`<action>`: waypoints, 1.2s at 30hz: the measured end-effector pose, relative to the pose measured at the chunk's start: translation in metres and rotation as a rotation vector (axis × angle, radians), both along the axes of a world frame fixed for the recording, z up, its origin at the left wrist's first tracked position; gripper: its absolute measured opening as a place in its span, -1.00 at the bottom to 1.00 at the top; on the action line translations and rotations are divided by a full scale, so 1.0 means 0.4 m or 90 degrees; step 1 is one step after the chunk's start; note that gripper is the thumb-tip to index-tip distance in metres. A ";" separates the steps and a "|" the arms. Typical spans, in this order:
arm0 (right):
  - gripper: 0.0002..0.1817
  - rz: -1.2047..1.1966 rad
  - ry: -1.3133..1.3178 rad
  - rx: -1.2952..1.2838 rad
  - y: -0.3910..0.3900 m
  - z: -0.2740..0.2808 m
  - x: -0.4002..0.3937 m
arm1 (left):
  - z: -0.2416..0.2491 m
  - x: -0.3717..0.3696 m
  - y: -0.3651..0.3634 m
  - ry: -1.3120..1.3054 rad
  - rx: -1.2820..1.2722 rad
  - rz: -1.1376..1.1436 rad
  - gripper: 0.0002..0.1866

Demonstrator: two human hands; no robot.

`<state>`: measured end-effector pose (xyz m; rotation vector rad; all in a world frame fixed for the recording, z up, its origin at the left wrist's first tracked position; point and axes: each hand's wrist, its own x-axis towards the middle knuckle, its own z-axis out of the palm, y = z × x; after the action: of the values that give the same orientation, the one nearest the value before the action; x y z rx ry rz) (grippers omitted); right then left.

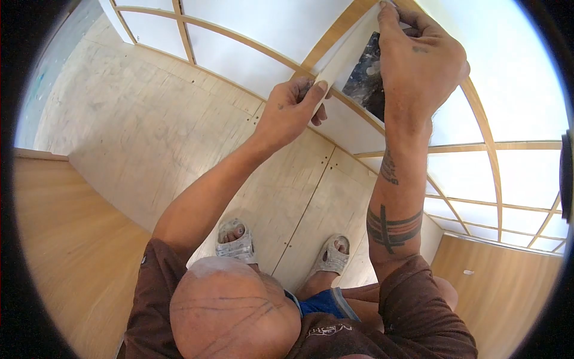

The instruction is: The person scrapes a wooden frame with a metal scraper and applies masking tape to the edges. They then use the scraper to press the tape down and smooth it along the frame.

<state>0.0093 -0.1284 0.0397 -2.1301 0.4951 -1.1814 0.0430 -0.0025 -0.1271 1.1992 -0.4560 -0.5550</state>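
Observation:
My left hand [296, 110] pinches the lower end of a thin pale strip [341, 63] between thumb and fingers. Higher up, my right hand [418, 54] holds the strip's upper end near the top of the frame. The strip runs slanting between both hands, in front of a white panel wall with a wooden grid [239, 51]. Behind the strip and beside my right wrist is a dark, speckled opening or panel [365, 78]; I cannot make out which.
Pale plywood flooring [149, 107] with seams and screws lies below. Two sandalled feet [237, 239] stand on it. A wooden panel [72, 239] is at the lower left, another wooden surface [496, 293] at the lower right. The grid wall continues to the right.

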 end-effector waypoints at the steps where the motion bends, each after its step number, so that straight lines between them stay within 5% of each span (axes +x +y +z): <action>1: -0.81 -0.075 -0.016 -0.122 0.069 -0.001 -0.001 | 0.000 0.000 -0.001 0.004 0.004 0.000 -0.58; 2: -0.81 -0.149 -0.031 -0.244 0.107 0.003 -0.001 | -0.001 -0.001 0.000 0.004 0.004 0.000 -0.58; 12: -0.83 -0.119 0.029 -0.126 0.102 0.025 -0.005 | -0.008 0.002 0.000 -0.010 -0.016 0.009 -0.56; 15: -0.83 -0.143 -0.024 -0.250 0.109 0.015 -0.003 | -0.003 -0.001 0.001 -0.004 -0.012 0.006 -0.57; 18: -0.82 -0.128 0.033 -0.091 0.097 0.032 0.000 | -0.003 0.001 0.001 0.001 -0.007 0.003 -0.58; 24: -0.81 -0.127 -0.042 -0.273 0.103 0.007 0.000 | -0.006 0.002 -0.002 0.002 -0.007 0.003 -0.58; 29: -0.80 0.016 0.012 -0.029 -0.012 0.015 0.007 | -0.007 0.002 -0.003 -0.003 -0.020 -0.002 -0.59; 33: -0.80 -0.055 0.090 0.145 0.069 0.065 -0.023 | -0.005 0.002 -0.003 0.003 -0.012 -0.001 -0.60; 35: -0.73 -0.196 0.010 -0.275 0.129 0.028 -0.006 | -0.002 0.001 -0.003 0.003 -0.011 -0.001 -0.60; 36: -0.73 -0.196 0.010 -0.276 0.123 0.031 -0.009 | 0.002 -0.001 -0.001 0.005 -0.012 -0.002 -0.60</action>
<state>0.0057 -0.0792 0.0522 -2.4911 0.6386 -1.5584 0.0428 -0.0027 -0.1262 1.1785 -0.4560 -0.5570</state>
